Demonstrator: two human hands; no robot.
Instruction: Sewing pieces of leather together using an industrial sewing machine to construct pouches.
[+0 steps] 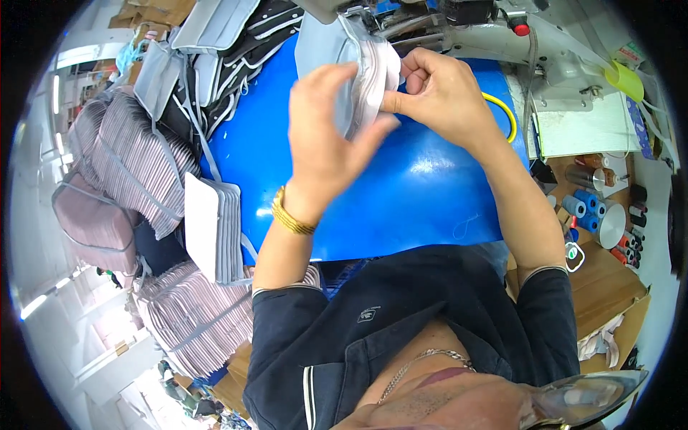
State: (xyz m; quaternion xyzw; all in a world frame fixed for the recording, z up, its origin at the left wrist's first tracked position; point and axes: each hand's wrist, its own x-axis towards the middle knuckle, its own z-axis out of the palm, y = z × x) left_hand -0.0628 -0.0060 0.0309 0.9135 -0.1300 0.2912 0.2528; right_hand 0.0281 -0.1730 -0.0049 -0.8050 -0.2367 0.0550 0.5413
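Observation:
A grey sewn fabric piece [321, 49] with a pale, layered edge strip [373, 75] lies at the far side of the blue work surface, under the sewing machine. My right hand [448, 97] is at its right side, thumb and curled fingers closed on the pale edge. My left hand [322, 136], slightly blurred, is over the piece's left side. Its thumb and fingers are apart, and nothing shows in its grip. Whether its fingertips touch the fabric I cannot tell.
The blue sheet [408, 193] covers the table, with a loose thread near its front right. Grey and black sewn pieces [215, 72] crowd the far left; tied bundles of striped panels [140, 154] stand beside the table. Blue thread spools [589, 208] and a cardboard box [609, 287] are at right.

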